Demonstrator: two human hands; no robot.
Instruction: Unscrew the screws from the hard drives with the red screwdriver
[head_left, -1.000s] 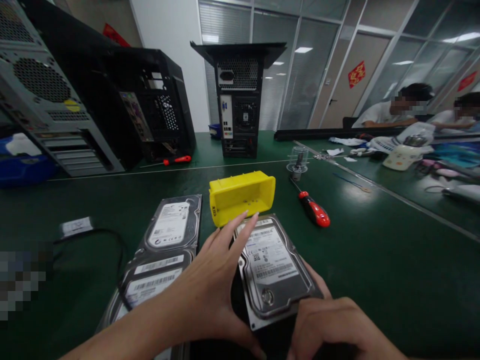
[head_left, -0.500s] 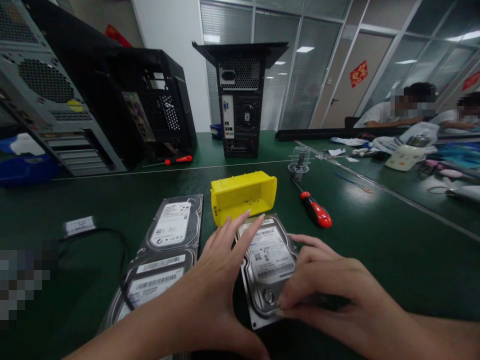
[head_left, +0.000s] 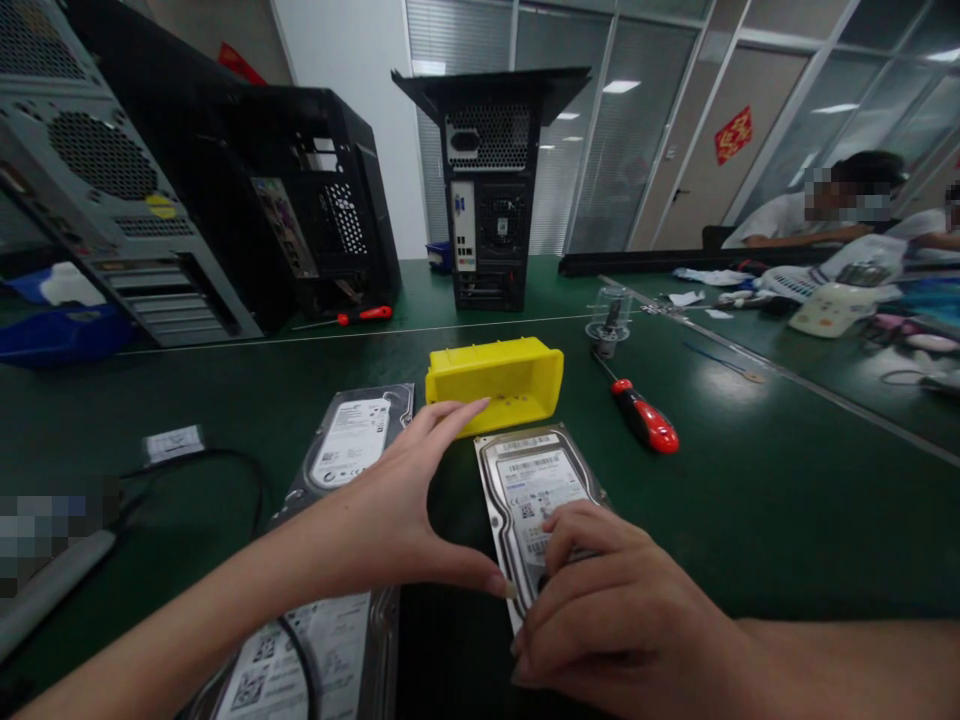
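A silver hard drive (head_left: 536, 485) lies label-up on the green table in front of me. My left hand (head_left: 409, 490) is open beside its left edge, fingers spread toward the yellow bin and thumb tip at the drive's edge. Over the drive's near end, my right hand (head_left: 600, 610) has its fingers curled together; whatever is between them, if anything, is hidden. The yellow bin (head_left: 495, 375) lies on its side just beyond the drive, with small dark bits inside. More hard drives (head_left: 352, 435) lie to the left, partly under my left forearm.
A red-and-black screwdriver (head_left: 646, 415) lies right of the bin, beside a clear plastic container (head_left: 609, 315). A black cable (head_left: 259, 490) crosses the left side. Computer cases (head_left: 491, 200) stand at the back and left. Two people (head_left: 795, 225) sit at the far right.
My left hand has drawn back to the left, off the drive's top, with its thumb now at the edge. My right hand has shifted left over the drive's near end. The view has shifted slightly.
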